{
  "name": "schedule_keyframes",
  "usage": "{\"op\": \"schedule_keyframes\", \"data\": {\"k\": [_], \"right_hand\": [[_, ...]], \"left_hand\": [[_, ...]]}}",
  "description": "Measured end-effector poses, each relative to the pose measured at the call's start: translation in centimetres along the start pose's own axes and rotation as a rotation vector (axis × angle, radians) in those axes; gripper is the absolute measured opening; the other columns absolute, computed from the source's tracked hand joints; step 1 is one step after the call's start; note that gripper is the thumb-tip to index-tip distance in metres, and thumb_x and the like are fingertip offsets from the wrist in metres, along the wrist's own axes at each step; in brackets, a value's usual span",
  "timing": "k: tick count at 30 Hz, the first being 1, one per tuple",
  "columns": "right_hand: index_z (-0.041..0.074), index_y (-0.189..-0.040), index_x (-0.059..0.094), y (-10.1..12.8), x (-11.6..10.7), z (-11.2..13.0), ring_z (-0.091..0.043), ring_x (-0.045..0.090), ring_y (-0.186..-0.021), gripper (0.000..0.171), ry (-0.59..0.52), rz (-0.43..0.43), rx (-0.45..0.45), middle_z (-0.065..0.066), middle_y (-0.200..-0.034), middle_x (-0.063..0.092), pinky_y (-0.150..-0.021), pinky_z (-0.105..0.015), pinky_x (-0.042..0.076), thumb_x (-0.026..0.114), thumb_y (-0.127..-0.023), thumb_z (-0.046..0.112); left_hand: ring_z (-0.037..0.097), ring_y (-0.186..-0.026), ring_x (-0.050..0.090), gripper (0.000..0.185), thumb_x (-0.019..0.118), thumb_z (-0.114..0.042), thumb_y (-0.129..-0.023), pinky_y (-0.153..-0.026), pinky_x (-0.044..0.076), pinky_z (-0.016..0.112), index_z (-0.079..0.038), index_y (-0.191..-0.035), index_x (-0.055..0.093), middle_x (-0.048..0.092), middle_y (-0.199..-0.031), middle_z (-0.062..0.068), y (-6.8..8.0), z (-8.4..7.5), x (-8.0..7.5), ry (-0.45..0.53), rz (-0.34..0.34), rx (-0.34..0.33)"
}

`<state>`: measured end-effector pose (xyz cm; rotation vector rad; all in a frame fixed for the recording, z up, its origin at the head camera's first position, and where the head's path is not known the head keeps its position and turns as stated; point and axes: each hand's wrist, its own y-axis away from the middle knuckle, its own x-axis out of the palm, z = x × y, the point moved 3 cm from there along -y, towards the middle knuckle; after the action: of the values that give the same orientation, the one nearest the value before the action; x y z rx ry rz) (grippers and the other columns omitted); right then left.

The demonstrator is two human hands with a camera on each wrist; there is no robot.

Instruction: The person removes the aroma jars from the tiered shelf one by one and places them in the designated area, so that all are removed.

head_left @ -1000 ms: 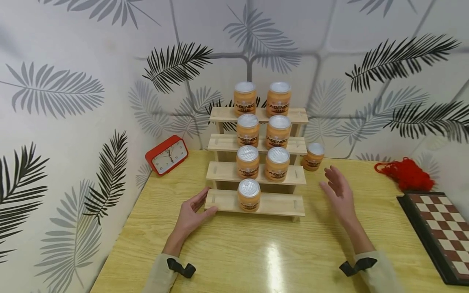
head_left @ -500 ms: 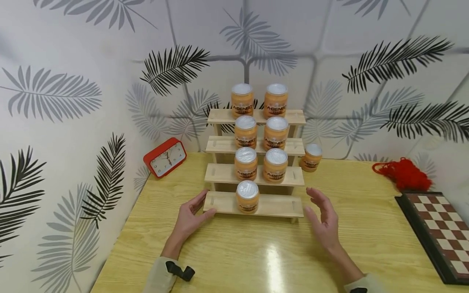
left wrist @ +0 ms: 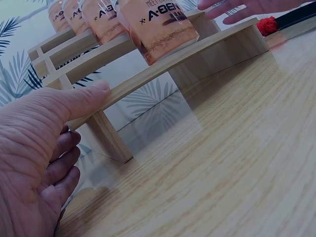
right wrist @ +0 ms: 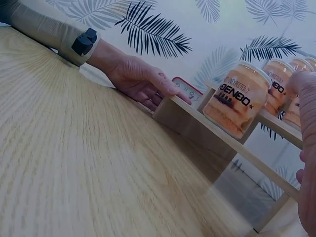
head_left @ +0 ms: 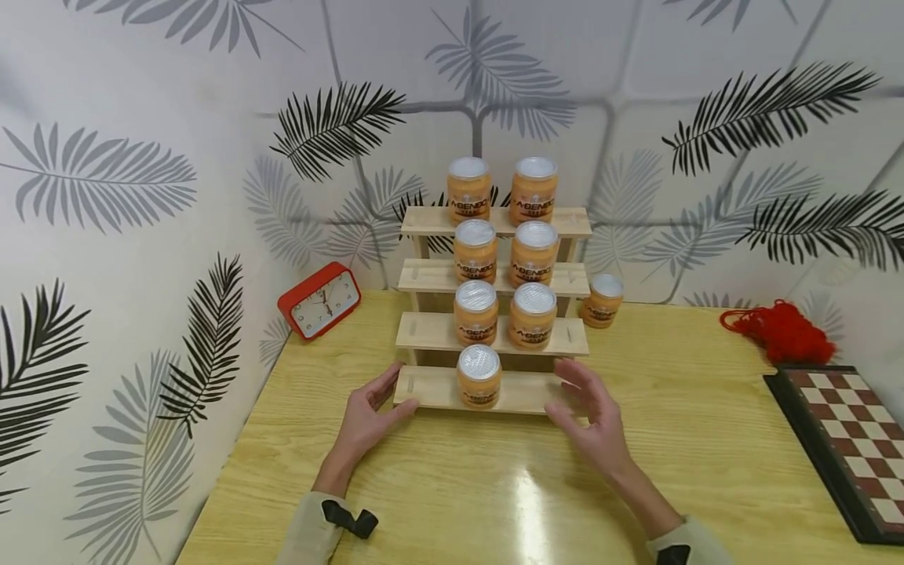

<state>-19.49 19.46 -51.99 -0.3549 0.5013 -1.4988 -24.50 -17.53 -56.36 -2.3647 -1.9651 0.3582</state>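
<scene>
A four-step wooden display rack (head_left: 424,384) stands on the table. Orange jars with silver lids sit on it, two on each upper step and one jar (head_left: 479,380) on the lowest. My left hand (head_left: 367,416) grips the left end of the lowest step; in the left wrist view the thumb (left wrist: 89,98) lies along its edge, fingers curled below. My right hand (head_left: 595,420) is at the right end of that step, thumb and fingers apart, partly covering the end. In the right wrist view only part of the right hand (right wrist: 307,138) shows; contact cannot be told.
Another orange jar (head_left: 602,302) stands on the table right of the rack. A red alarm clock (head_left: 320,300) is at the back left. Red string (head_left: 787,333) and a checkered board (head_left: 847,439) lie at the right. A leaf-patterned wall (head_left: 282,71) rises behind.
My right hand has moved left, from beside the loose jar to the right end of the lowest step. My left hand has kept its hold; the jars stay in place.
</scene>
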Motion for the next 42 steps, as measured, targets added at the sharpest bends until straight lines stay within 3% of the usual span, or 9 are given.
{"op": "schedule_keyframes", "data": {"k": [6, 13, 22, 29, 34, 42], "right_hand": [[0.005, -0.153, 0.049, -0.4, 1.0, 0.2, -0.034, 0.055, -0.136, 0.07, 0.078, 0.125, 0.082, -0.019, -0.15, 0.055, -0.112, -0.03, 0.047, 0.077, -0.089, -0.004], [0.008, -0.156, 0.046, -1.3, 2.2, 0.3, -0.036, 0.053, -0.137, 0.076, 0.16, 0.219, 0.082, -0.019, -0.153, 0.053, -0.113, -0.036, 0.046, 0.082, -0.089, 0.006], [0.006, -0.157, 0.043, -2.2, 3.6, 0.1, -0.037, 0.052, -0.139, 0.082, 0.146, 0.275, 0.094, -0.015, -0.155, 0.052, -0.115, -0.034, 0.044, 0.084, -0.087, 0.007], [0.009, -0.158, 0.042, -2.7, 4.7, 0.2, -0.036, 0.052, -0.139, 0.086, 0.119, 0.287, 0.07, -0.013, -0.155, 0.053, -0.115, -0.051, 0.045, 0.087, -0.085, 0.005], [0.007, -0.158, 0.042, -2.9, 5.4, 0.0, -0.036, 0.052, -0.14, 0.087, 0.11, 0.287, 0.066, -0.013, -0.155, 0.053, -0.114, -0.056, 0.044, 0.088, -0.083, 0.004], [0.009, -0.158, 0.043, -3.5, 6.2, -0.3, -0.028, 0.05, -0.142, 0.088, 0.124, 0.287, 0.141, -0.011, -0.154, 0.054, -0.117, -0.051, 0.041, 0.09, -0.084, 0.011]], "left_hand": [[0.026, -0.144, 0.049, 0.072, 0.082, -0.009, -0.091, -0.119, 0.037, 0.047, -0.001, -0.155, 0.049, 0.053, -0.155, 0.012, 0.0, 0.1, 0.0, 0.004, 0.001, -0.001], [0.026, -0.143, 0.05, 0.071, 0.083, -0.008, -0.091, -0.119, 0.038, 0.045, -0.004, -0.154, 0.051, 0.054, -0.154, 0.011, 0.0, 0.2, 0.0, -0.004, -0.005, -0.001], [0.026, -0.142, 0.051, 0.071, 0.083, -0.009, -0.091, -0.118, 0.039, 0.044, -0.004, -0.154, 0.051, 0.054, -0.154, 0.011, 0.0, 0.1, 0.0, -0.009, -0.007, -0.007], [0.026, -0.143, 0.05, 0.072, 0.084, -0.009, -0.091, -0.118, 0.039, 0.043, -0.004, -0.154, 0.051, 0.053, -0.155, 0.011, -0.1, 0.2, 0.0, -0.017, -0.013, -0.01], [0.026, -0.143, 0.049, 0.072, 0.083, -0.01, -0.091, -0.118, 0.039, 0.043, -0.005, -0.154, 0.051, 0.053, -0.155, 0.011, -0.1, 0.2, 0.0, -0.016, -0.006, -0.007], [0.024, -0.143, 0.05, 0.072, 0.083, -0.009, -0.091, -0.118, 0.039, 0.041, -0.003, -0.155, 0.05, 0.053, -0.155, 0.01, 0.0, 0.1, 0.0, -0.013, -0.009, -0.021]]}}
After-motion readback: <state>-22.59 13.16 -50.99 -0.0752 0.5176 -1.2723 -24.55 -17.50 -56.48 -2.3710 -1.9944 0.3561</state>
